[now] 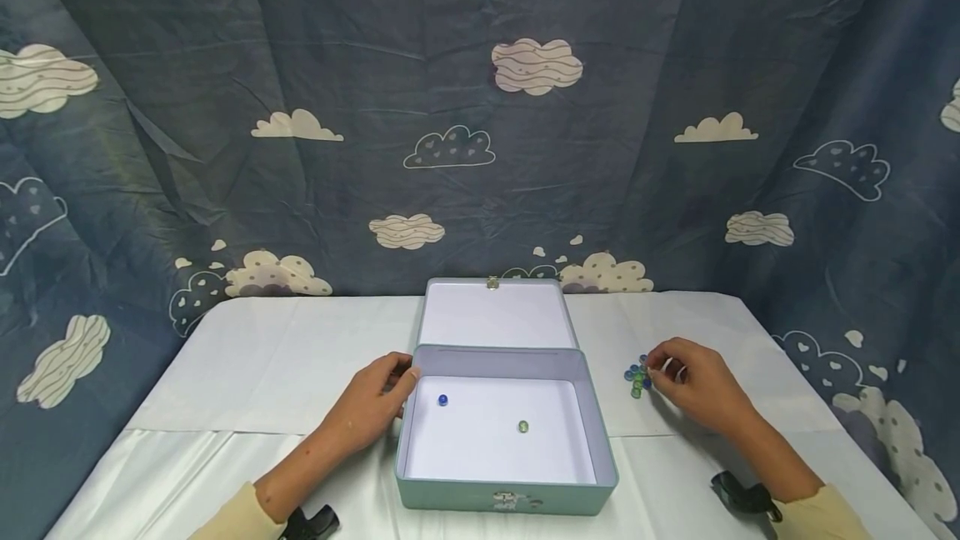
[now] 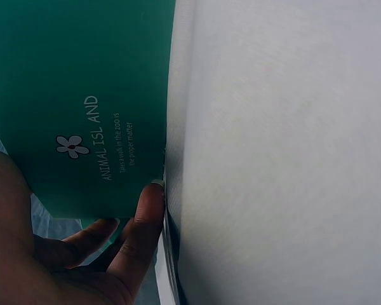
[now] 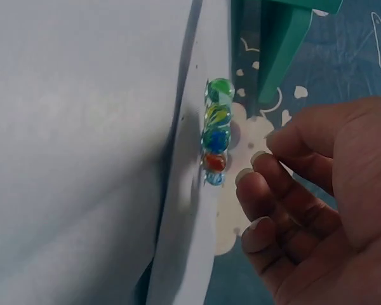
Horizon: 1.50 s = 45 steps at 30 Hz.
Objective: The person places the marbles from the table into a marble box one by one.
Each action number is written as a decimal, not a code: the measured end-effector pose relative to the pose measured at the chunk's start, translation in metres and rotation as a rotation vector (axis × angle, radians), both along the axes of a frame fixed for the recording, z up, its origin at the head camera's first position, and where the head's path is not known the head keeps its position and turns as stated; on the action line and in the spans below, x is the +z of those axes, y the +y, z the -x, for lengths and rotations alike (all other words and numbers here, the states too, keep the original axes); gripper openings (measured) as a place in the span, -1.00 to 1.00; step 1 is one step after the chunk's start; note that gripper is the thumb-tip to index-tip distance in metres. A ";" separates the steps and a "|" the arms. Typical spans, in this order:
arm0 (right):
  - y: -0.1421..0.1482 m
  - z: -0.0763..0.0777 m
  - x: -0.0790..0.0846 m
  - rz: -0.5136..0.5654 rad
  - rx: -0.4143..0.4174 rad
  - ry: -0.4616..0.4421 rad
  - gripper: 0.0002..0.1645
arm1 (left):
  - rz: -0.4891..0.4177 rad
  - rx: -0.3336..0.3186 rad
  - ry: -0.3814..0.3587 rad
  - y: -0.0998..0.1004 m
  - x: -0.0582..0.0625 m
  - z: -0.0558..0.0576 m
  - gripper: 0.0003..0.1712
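Note:
A green metal box (image 1: pixel 506 497) stands on the white-covered table with its lid (image 1: pixel 495 315) folded back. Inside lie a blue marble (image 1: pixel 442 400) and a green marble (image 1: pixel 523 427). My left hand (image 1: pixel 372 398) rests against the box's left side, thumb at the rim. In the left wrist view, extended fingers (image 2: pixel 143 222) touch the printed outer wall near its corner. To the right of the box, my right hand (image 1: pixel 697 382) is beside a cluster of coloured marbles (image 1: pixel 637 376). Its fingers are bent, with no marble visible between them in the right wrist view; marbles (image 3: pixel 217 136) sit just apart from the fingertips.
White cloth (image 1: pixel 285 365) covers the table. A dark blue curtain with cloud prints (image 1: pixel 450 65) hangs behind and at both sides. Black wrist devices (image 1: pixel 742 497) sit near the sleeves.

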State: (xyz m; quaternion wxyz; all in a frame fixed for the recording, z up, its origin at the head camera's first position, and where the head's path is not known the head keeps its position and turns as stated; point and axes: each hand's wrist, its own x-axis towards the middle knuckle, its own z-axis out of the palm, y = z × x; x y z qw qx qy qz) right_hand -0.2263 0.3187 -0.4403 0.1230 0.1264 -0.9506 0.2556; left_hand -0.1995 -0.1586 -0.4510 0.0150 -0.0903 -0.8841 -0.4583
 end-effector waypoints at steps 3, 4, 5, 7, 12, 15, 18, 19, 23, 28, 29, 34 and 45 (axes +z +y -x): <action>0.001 0.000 -0.001 -0.003 -0.004 -0.013 -0.79 | -0.002 -0.002 -0.003 0.000 0.001 0.000 -0.54; 0.002 0.000 -0.001 -0.004 -0.006 -0.017 -0.79 | -0.004 -0.003 -0.004 0.000 0.002 -0.001 -0.54; 0.002 0.000 -0.001 -0.005 -0.009 -0.024 -0.79 | -0.003 -0.004 -0.005 0.000 0.002 0.000 -0.54; 0.002 0.001 -0.002 -0.013 -0.017 -0.035 -0.79 | -0.003 -0.006 -0.005 0.000 0.003 0.000 -0.53; 0.004 0.003 -0.006 -0.038 -0.023 -0.065 -0.81 | -0.006 -0.011 0.003 0.000 0.004 0.000 -0.52; 0.006 0.004 -0.008 -0.050 -0.020 -0.072 -0.81 | -0.005 -0.011 0.007 0.000 0.003 -0.001 -0.51; 0.007 0.004 -0.009 -0.059 -0.017 -0.071 -0.81 | -0.002 -0.012 0.009 0.000 0.003 -0.002 -0.51; 0.007 0.004 -0.010 -0.062 -0.017 -0.071 -0.82 | -0.006 -0.013 0.009 0.000 0.003 -0.002 -0.51; 0.008 0.003 -0.011 -0.069 -0.006 -0.073 -0.83 | -0.012 -0.017 0.010 0.000 0.002 -0.002 -0.51; 0.009 0.003 -0.012 -0.076 0.004 -0.090 -0.84 | -0.014 -0.017 0.006 0.000 0.002 -0.002 -0.51; 0.009 0.004 -0.012 -0.079 0.000 -0.092 -0.83 | -0.016 -0.017 0.008 0.000 0.002 -0.002 -0.52; 0.009 0.004 -0.014 -0.083 -0.003 -0.100 -0.83 | -0.012 -0.011 0.003 0.000 0.002 -0.001 -0.53; 0.006 0.003 -0.008 -0.084 -0.028 -0.102 -0.82 | -0.003 -0.012 0.000 0.000 0.000 0.000 -0.55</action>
